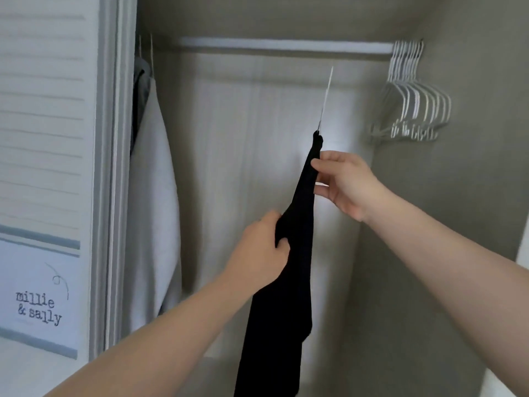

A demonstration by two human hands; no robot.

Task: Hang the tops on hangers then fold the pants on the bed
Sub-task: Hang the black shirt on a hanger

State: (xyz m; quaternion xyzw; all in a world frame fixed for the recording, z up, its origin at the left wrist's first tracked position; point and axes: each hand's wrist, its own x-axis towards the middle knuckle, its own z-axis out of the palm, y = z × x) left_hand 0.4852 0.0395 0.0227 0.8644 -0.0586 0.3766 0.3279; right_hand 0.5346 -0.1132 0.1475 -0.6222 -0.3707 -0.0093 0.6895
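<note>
Closet back wall [243, 138]: pale, bare between the two clusters of hanging things; widest open room lies here, straight ahead of both hands.
Louvred door [43, 110]: folded to the far left, out of the way.
Rod [286, 48]: runs left to right across the top, above and slightly left of the raised hook; middle stretch free.
White garment [154, 196]: hangs at the rod's left end, well apart from the black top.
Black top [297, 224]: on a hanger, held in the air below the rod, seen edge-on; long axis near vertical, leaning a little right at the top, hem trailing down out of view.
Empty hangers [415, 104]: white, bunched at the rod's right end near the side wall; little spare room on that side.
Right hand [346, 184]: the higher and nearer to the rod; thumb and fingers pinch the top just under its neck, from the right side.
Left hand [257, 250]: lower, on the left side; fingers curled round a bunch of the black fabric at mid-length.
Hanger hook [326, 96]: thin, white, points up from the top's neck, short of the rod and not yet on it.
Coming move, judged: lift up and slightly left, hook over the free middle of the rod, led by the right hand.
</note>
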